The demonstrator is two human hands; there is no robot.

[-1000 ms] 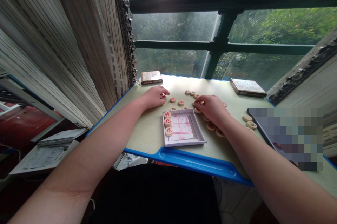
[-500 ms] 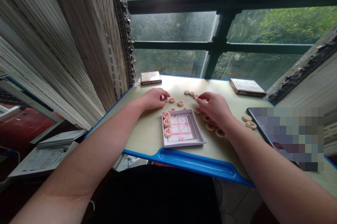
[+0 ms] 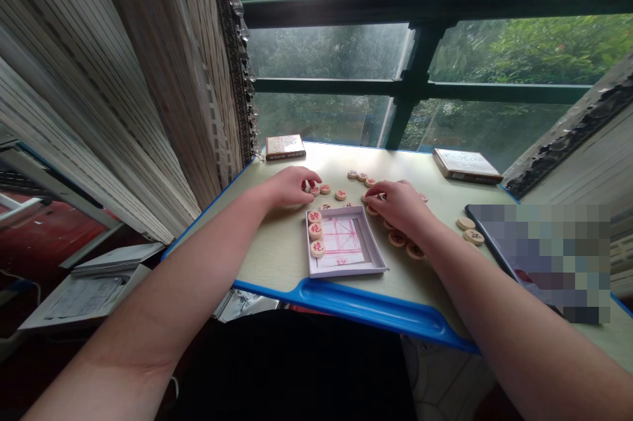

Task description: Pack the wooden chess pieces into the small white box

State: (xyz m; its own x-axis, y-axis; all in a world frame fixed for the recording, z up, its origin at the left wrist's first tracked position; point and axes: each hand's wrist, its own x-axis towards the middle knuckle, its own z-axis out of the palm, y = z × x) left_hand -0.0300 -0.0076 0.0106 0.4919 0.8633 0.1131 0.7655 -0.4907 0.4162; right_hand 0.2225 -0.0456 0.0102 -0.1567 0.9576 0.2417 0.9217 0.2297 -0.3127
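Note:
Wooden Chinese chess pieces with red or black characters lie scattered on the pale tabletop. My left hand point(image 3: 291, 187) rests at the left of the group. Its thumb and fingers are curved but apart, right beside a red-marked piece point(image 3: 314, 191). My right hand point(image 3: 400, 202) reaches over the pieces on the right, fingertips pinched on the edge of a chess piece point(image 3: 364, 198), which they partly cover. Between the forearms stands a shallow white box point(image 3: 378, 256). Along its left side sit three red pieces point(image 3: 315, 231), over a paper printed with red lines.
Two flat boxes lie at the back, one left point(image 3: 285, 147) and one right point(image 3: 467, 165). A dark-edged tablet-like device point(image 3: 499, 256), mostly blurred out, lies at the right beside loose pieces point(image 3: 473, 237). The table has a blue front edge point(image 3: 370, 309). A window and curtains surround it.
My right hand has drawn slightly nearer to the box, its fingertips now lower among the pieces. My left hand has hardly moved. The view has shifted a little.

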